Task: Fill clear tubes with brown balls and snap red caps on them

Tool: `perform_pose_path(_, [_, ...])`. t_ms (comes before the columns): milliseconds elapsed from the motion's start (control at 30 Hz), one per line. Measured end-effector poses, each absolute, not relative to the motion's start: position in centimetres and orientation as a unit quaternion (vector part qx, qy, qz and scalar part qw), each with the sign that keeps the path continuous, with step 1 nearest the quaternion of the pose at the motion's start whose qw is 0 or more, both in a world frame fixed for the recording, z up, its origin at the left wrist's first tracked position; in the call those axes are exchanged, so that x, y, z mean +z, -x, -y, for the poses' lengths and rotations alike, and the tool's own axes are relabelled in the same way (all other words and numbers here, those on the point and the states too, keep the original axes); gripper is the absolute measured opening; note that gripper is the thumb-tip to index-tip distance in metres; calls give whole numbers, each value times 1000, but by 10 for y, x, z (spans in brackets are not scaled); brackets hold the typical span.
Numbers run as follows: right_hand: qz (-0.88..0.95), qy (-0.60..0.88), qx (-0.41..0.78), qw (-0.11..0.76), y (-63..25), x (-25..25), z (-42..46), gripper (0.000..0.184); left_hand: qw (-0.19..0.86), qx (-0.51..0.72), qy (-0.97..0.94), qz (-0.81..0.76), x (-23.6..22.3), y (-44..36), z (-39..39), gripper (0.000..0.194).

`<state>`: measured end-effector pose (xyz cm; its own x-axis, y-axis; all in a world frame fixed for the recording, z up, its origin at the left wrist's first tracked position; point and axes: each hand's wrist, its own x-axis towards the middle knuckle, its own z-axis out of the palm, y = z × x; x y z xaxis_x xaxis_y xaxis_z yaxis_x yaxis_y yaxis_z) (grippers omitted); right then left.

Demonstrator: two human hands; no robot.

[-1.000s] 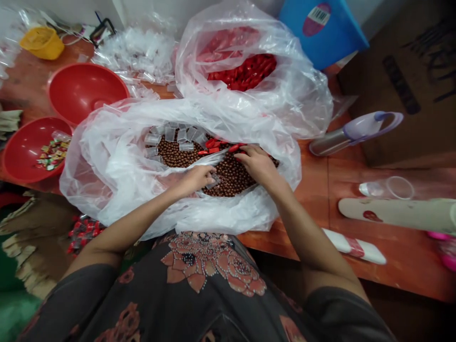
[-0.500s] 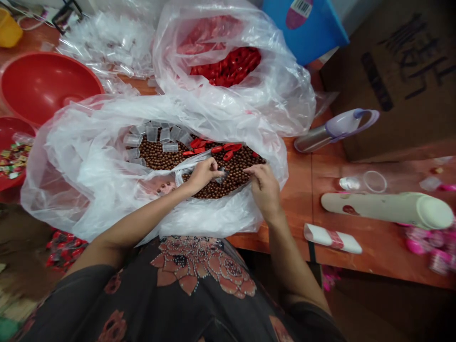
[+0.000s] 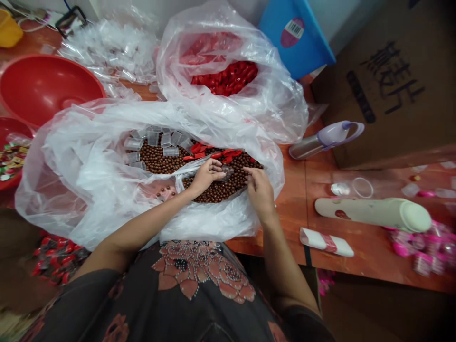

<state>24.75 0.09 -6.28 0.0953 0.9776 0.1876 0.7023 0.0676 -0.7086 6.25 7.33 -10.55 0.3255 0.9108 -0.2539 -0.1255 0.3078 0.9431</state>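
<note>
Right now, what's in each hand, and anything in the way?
Left hand: fingertips at a small clear plastic piece. Right hand: fingers on round brown beads. Translucent white plastic bag folds around the beads, under the left wrist.

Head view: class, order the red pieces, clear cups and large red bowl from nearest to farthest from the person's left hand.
1. Red pieces, just ahead of the left hand.
2. Clear cups, farther ahead, to its left.
3. Red bowl, far left.
</note>
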Motion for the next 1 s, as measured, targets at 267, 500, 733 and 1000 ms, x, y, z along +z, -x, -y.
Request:
perform_pose_path(267, [672, 617, 233, 337, -230, -47, -17, 38, 762, 335, -369, -413, -61, -23, -55, 35])
perform_pose_path(500, [708, 607, 184, 310, -221, -51, -39, 37, 720, 417, -400, -383, -25, 14, -38, 36])
perform_pose_path(733, [773, 591, 60, 223, -210, -60, -74, 34, 697, 422, -412, -408, -30, 30, -44, 44])
perform_pose_path(1000, [785, 602, 33, 144, -202, -65, -80, 24, 701, 416, -402, -417, -23, 44, -38, 48])
